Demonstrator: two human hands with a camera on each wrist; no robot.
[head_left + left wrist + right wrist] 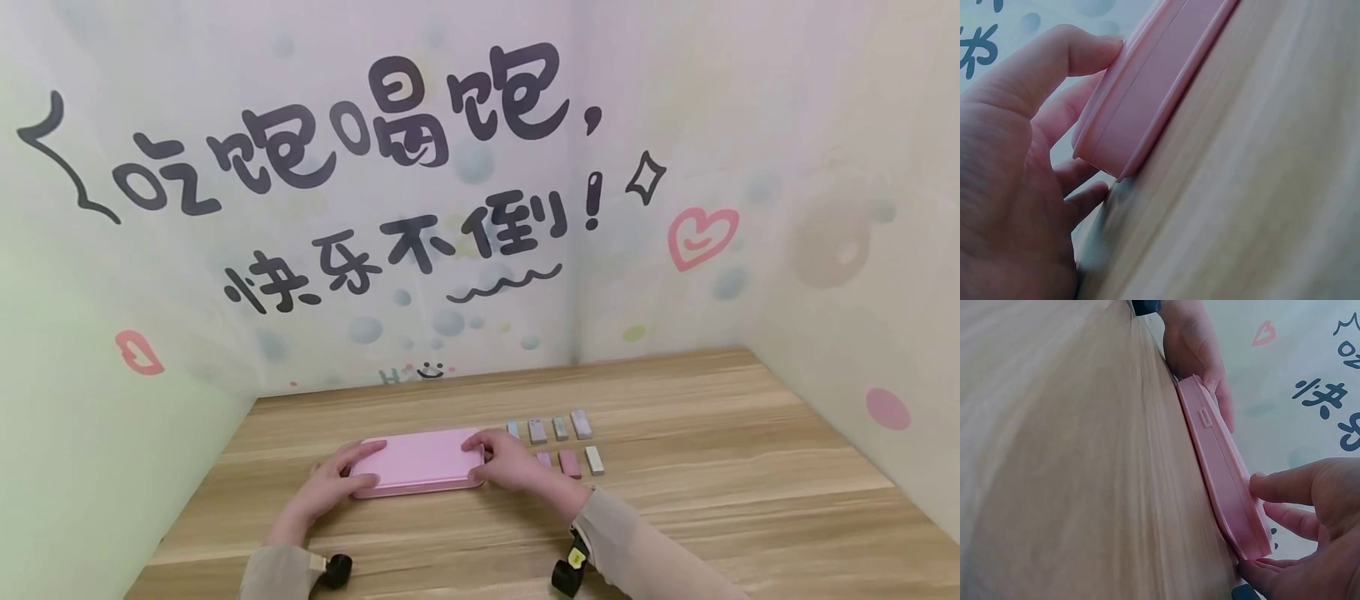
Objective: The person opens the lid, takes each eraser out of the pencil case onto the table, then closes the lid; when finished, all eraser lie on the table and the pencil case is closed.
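Observation:
A flat pink plastic case with a closed lid lies lengthwise across the wooden table. Around its left end my left hand grips, thumb on the lid's near edge and the other fingers toward the back and end. My right hand holds the opposite end, with the thumb at the front corner and a finger over the lid. A small raised clasp shows on the case's long side in the right wrist view. In the left wrist view the left thumb presses the lid's rim.
Several small pastel blocks stand in two rows just right of the case, among them a pink block and a white block; the right hand partly covers the nearer row. A printed wall sheet rises behind the wooden table.

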